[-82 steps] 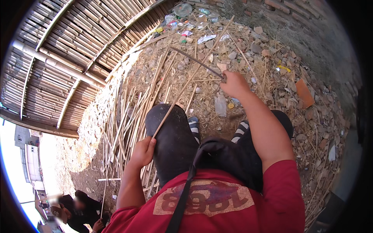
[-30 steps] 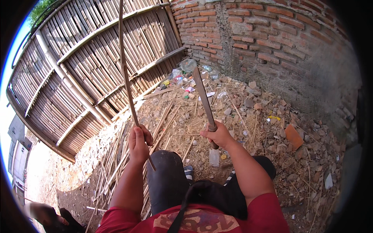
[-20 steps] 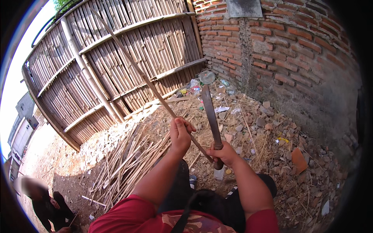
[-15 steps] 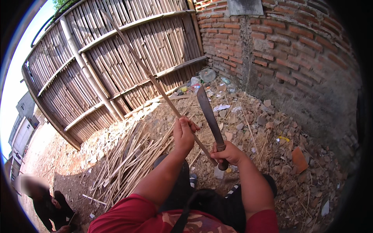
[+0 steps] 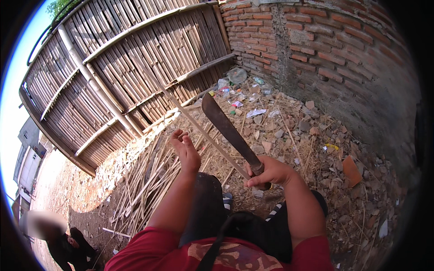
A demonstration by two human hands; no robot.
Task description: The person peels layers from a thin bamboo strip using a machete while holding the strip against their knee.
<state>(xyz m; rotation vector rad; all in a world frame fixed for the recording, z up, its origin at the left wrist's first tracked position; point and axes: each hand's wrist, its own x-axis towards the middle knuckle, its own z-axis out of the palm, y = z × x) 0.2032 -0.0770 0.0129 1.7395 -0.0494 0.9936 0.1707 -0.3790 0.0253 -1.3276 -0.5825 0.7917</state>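
My right hand (image 5: 273,171) grips a machete (image 5: 229,132) by its handle. Its broad dark blade slants up and to the left. A long, thin bamboo strip (image 5: 201,131) runs beside the blade, and its near end meets that same hand; fingers and handle partly hide how it is held there. The strip's far end reaches up in front of the fence. My left hand (image 5: 186,152) is raised just left of the strip, touching nothing, its fingers loosely bent and apart.
Many split bamboo strips (image 5: 144,194) lie heaped on the ground to the left. A bamboo fence (image 5: 153,63) and a brick wall (image 5: 316,58) meet at the back, with litter (image 5: 237,105) in the corner. Rubble (image 5: 298,128) covers the right. Another person (image 5: 74,248) is at lower left.
My left hand has let go of the bamboo strip and moved left of it. The machete has tilted further left, closer alongside the strip.
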